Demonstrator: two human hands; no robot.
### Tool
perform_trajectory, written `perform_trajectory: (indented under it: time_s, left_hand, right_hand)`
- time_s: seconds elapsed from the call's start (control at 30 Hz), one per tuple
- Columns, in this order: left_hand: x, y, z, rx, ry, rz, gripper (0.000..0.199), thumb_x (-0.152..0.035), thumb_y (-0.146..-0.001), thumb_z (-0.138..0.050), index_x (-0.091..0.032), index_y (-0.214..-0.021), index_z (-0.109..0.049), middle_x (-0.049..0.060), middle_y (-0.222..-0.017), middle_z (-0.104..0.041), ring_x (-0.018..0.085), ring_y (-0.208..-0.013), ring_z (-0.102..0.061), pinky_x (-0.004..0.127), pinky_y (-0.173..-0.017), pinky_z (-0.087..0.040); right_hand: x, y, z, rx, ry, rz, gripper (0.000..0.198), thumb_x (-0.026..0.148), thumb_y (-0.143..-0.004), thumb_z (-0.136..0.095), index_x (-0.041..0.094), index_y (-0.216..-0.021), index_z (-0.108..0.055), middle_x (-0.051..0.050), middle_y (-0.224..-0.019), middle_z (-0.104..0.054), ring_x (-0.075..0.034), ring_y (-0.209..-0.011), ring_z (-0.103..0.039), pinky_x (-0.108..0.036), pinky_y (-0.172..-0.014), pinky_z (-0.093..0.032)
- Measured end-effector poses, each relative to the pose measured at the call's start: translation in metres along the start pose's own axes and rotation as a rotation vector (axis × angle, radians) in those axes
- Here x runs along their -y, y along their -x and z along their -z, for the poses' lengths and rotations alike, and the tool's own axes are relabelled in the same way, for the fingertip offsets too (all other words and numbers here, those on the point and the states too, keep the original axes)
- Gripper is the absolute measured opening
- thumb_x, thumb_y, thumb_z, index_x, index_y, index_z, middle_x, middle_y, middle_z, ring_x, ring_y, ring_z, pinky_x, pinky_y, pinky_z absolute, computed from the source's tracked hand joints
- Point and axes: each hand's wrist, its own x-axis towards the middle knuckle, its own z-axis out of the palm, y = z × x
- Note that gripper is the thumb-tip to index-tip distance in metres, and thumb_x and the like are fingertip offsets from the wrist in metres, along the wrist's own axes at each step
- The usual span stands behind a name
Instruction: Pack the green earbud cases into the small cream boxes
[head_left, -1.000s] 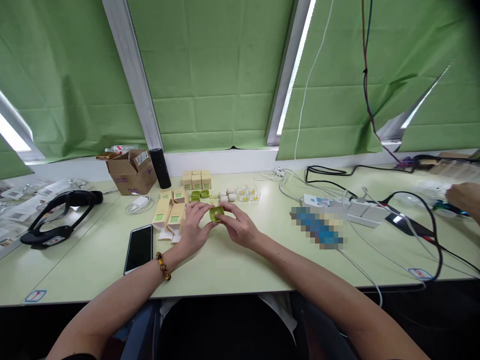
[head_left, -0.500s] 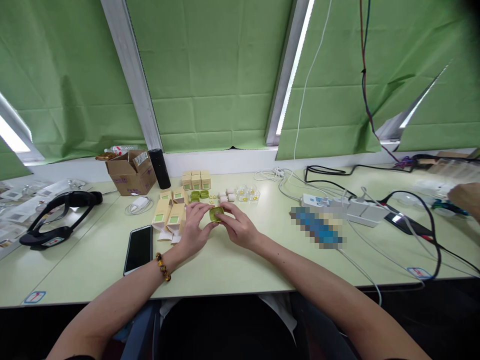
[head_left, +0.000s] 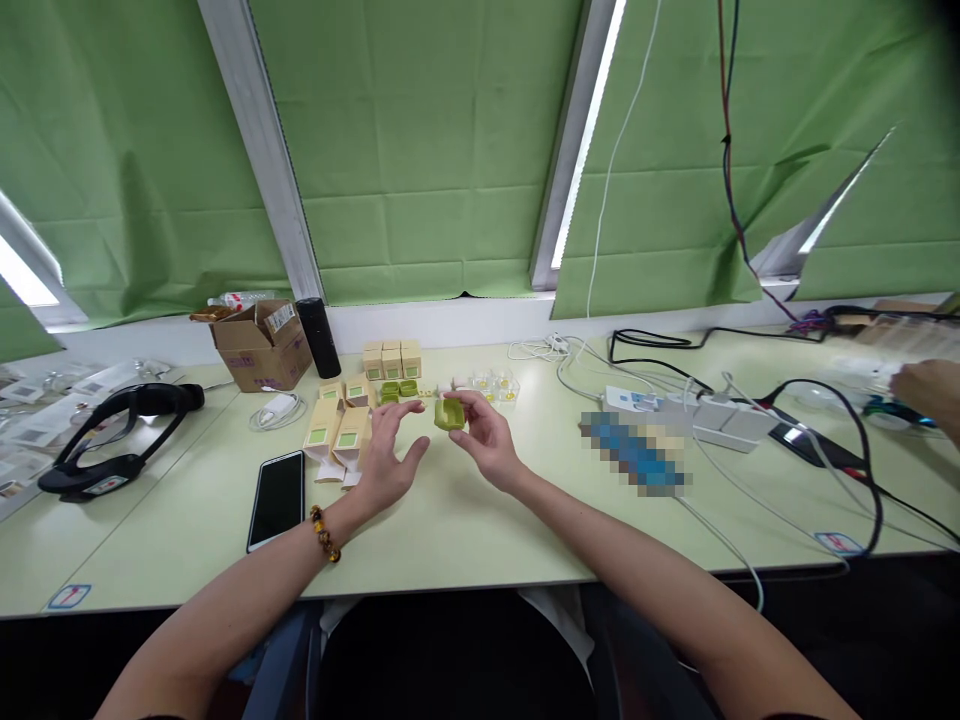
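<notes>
Head view shows the right hand (head_left: 491,447) pinching a small green dish (head_left: 451,414), the left hand (head_left: 388,468) parted at its eight o'clock; seemingly mid-handling, the next move calling for a steady pinch.

There are seven small cartons (head_left: 392,360), at least three green square cups (head_left: 450,413), one headset (head_left: 112,474), one cardboard box (head_left: 264,362) and one beaded bracelet (head_left: 325,534).

Amber-and-brown beaded bracelet (head_left: 325,534), black clothing (head_left: 457,655)
</notes>
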Motion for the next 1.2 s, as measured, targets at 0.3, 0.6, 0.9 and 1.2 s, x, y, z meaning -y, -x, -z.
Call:
perform_trajectory:
  time_s: [0.3, 0.6, 0.9, 1.2]
  left_hand:
    - [0.001, 0.000, 0.001, -0.010, -0.034, 0.054, 0.030, -0.025, -0.099, -0.057, -0.024, -0.129, -0.057, 0.010, -0.125, -0.066, 0.026, -0.124, -0.053, 0.047, -0.106, -0.046]
    - [-0.003, 0.001, -0.001, 0.013, -0.066, -0.024, 0.014, -0.023, -0.095, -0.065, -0.023, -0.109, -0.062, 0.007, -0.107, -0.070, 0.026, -0.108, -0.056, 0.046, -0.098, -0.048]
    - [-0.006, 0.001, -0.002, 0.005, -0.085, -0.023, 0.018, -0.022, -0.093, -0.068, -0.023, -0.109, -0.059, 0.007, -0.106, -0.067, 0.026, -0.109, -0.054, 0.044, -0.096, -0.049]
    - [0.005, 0.004, -0.007, 0.019, -0.006, 0.112, 0.051, -0.035, -0.091, -0.073, -0.022, -0.135, -0.051, 0.011, -0.123, -0.065, 0.026, -0.115, -0.061, 0.043, -0.096, -0.051]
  right_hand:
    - [-0.019, 0.001, -0.003, -0.010, -0.485, -0.285, 0.057, 0.036, -0.073, -0.088, 0.027, -0.115, -0.050, -0.005, -0.118, -0.066, -0.026, -0.100, -0.077, -0.049, -0.099, -0.060]
    - [-0.014, 0.003, -0.007, 0.052, -0.519, -0.347, 0.055, 0.023, -0.068, -0.087, 0.025, -0.109, -0.050, -0.007, -0.123, -0.072, -0.025, -0.106, -0.076, -0.046, -0.095, -0.063]
    - [-0.010, 0.002, -0.009, 0.136, -0.626, -0.420, 0.057, 0.032, -0.072, -0.090, 0.027, -0.114, -0.052, -0.011, -0.130, -0.072, -0.028, -0.116, -0.073, -0.050, -0.098, -0.060]
    - [-0.013, 0.006, -0.011, 0.182, -0.572, -0.437, 0.050, 0.041, -0.078, -0.087, 0.021, -0.118, -0.063, -0.012, -0.121, -0.073, -0.024, -0.107, -0.072, -0.044, -0.092, -0.063]
